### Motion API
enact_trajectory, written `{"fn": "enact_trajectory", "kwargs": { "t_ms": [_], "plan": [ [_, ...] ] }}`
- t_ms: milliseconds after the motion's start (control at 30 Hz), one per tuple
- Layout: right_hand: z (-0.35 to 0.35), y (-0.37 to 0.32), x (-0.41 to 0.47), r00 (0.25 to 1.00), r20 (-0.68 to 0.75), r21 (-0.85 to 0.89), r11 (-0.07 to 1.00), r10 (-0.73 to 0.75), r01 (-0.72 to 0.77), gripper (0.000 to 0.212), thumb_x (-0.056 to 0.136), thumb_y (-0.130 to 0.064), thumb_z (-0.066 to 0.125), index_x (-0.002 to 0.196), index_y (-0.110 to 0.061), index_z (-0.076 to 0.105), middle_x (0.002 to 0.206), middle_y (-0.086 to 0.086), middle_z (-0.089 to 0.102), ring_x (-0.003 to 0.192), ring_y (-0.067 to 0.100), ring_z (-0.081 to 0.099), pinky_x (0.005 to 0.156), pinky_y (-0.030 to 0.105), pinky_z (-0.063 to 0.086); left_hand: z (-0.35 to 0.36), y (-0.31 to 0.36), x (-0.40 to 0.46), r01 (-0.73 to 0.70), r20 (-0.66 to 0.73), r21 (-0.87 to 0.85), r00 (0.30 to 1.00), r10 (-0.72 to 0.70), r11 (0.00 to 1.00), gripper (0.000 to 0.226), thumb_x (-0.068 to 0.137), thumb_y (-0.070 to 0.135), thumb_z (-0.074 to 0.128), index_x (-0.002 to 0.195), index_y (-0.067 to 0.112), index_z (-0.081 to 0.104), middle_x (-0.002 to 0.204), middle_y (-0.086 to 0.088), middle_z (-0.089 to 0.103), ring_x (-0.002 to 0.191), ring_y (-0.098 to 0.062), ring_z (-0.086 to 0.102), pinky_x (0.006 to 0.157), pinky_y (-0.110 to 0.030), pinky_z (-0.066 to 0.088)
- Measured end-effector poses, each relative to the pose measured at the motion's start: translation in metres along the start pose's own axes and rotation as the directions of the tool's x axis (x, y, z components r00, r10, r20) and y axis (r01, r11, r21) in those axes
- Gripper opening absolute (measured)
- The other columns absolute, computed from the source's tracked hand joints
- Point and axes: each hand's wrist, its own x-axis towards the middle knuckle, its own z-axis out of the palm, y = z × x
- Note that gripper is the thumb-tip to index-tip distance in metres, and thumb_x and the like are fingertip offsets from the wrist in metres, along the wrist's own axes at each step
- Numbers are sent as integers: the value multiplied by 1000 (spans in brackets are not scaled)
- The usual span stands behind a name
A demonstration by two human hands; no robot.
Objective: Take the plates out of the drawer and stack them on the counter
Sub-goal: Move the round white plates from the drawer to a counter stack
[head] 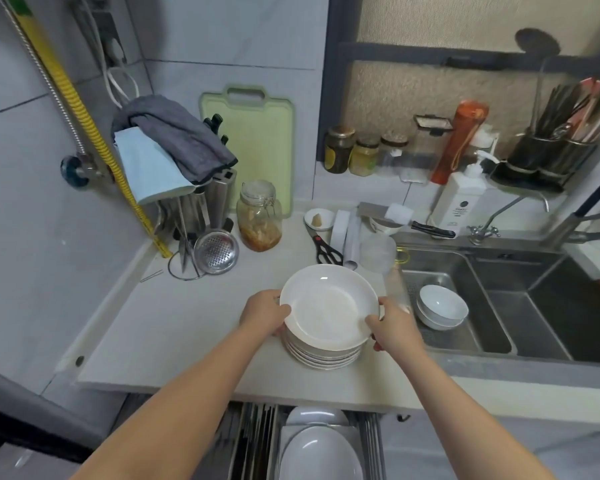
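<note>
Legible text: none. The white pump bottle (459,202), well beyond the right hand (394,325), carries a dark round mark whose lettering is too small to read.

Both hands grip the top plate (328,306) at opposite rim edges, thumbs over the rim, fingers curled beneath. The left hand (262,313) holds the left edge. The plate sits on the plate stack (321,356) on the counter (174,327), between the hands. Below the forearms, the open drawer (257,441) contains more plates (317,452).

Lower plates of the stack (321,358) largely covered by the top plate (328,306), drawer (312,445) contents cut off by the bottom edge, fingertips hidden under the rim, utensil holder (548,157) contents blurred.
</note>
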Motion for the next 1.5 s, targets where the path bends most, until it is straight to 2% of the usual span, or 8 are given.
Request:
{"fn": "enact_trajectory", "kwargs": {
  "t_ms": [133,367,600,800,933,1067,1200,1500],
  "plan": [
    [8,8,9,999,22,-56,998,34,-32,36,83,-23,47,118,-19,47,68,5,69,55,23,69,70,38,57,6,-5,8,33,22,-3,999,-33,999,38,70,9,50,101,18,71,64,-1,66,58,-30,68,59,-41,61],
    [22,17,17,997,53,-63,997,50,-47,39,83,-22,48,122,-19,45,70,6,71,60,26,70,74,43,57,17,-16,15,64,4,103,998,-64,993,43,74,16,51,113,25,67,98,-11,72,90,-33,67,81,-43,57],
    [30,26,22,998,54,-110,993,36,-30,36,85,-22,47,120,-15,47,72,9,71,63,27,69,77,40,56,21,-21,19,72,30,118,997,-76,990,46,77,15,50,120,23,62,104,-12,70,96,-33,66,84,-44,56],
    [30,37,14,997,36,-262,962,-65,72,37,97,-37,34,120,-12,47,96,10,70,92,31,63,76,37,50,22,-33,6,-96,27,370,995,93,924,34,93,33,41,120,18,55,107,-5,64,99,-26,59,81,-38,51],
    [32,54,-10,990,-6,-247,959,-143,137,34,98,-43,26,94,-20,51,97,6,66,86,29,57,72,38,47,25,-61,-17,-176,-3,420,981,195,890,41,96,47,35,127,24,50,119,-2,56,104,-23,58,80,-37,50],
    [43,81,-41,994,-14,-217,971,-107,102,43,98,-48,27,124,-25,52,122,0,61,112,23,58,82,35,43,31,-98,-51,-247,-14,528,954,299,813,46,96,46,39,135,23,44,131,4,51,116,-15,54,87,-33,46],
    [63,112,-76,992,37,-170,977,-121,126,42,97,-46,34,126,-22,54,123,0,62,110,19,60,86,29,44,45,-134,-91,-316,42,551,935,353,772,44,94,45,44,130,21,51,122,4,59,110,-18,59,84,-33,49],
    [138,176,-131,949,313,-389,908,-30,157,39,97,-41,34,126,-19,49,119,5,60,109,25,57,82,33,48,110,-211,-133,-325,328,677,936,124,660,51,94,55,30,129,23,48,122,1,58,108,-19,56,84,-35,48]
  ]
}}
